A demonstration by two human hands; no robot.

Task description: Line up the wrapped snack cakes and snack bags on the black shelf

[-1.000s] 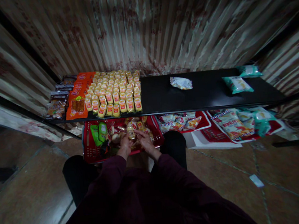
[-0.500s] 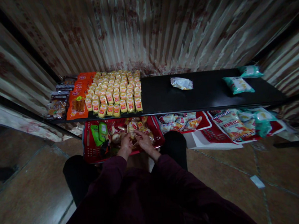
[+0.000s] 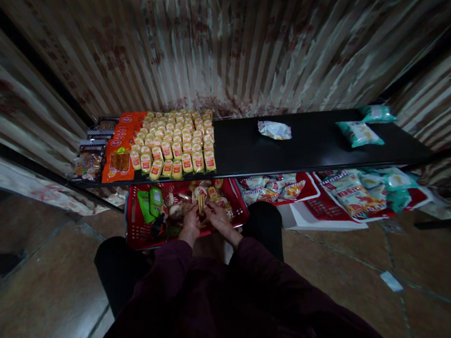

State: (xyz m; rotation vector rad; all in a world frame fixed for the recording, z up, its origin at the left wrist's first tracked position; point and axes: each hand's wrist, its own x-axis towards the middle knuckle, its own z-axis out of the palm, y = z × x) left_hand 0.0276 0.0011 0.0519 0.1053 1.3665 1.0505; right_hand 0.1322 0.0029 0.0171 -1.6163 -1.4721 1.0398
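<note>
Both my hands are low in a red plastic basket [image 3: 137, 232] full of small wrapped snacks. My left hand [image 3: 190, 225] and my right hand [image 3: 217, 217] are closed together on a small yellow snack packet [image 3: 200, 203] held on edge between them. Green packets [image 3: 150, 200] lie at the basket's left side. Just above the basket, a black shelf [image 3: 248, 150] carries neat rows of several yellow snack packets [image 3: 173, 142] on its left part.
Orange packs [image 3: 118, 149] and dark packs [image 3: 88, 161] sit at the shelf's left end. A white bag [image 3: 274, 129] and green bags [image 3: 359, 133] lie further right. Red trays with bagged snacks [image 3: 351, 192] rest under the shelf. Corrugated wall behind, tiled floor around.
My hands stayed in the basket and drew closer together, turning the small packet upright between them. The view tipped slightly downward.
</note>
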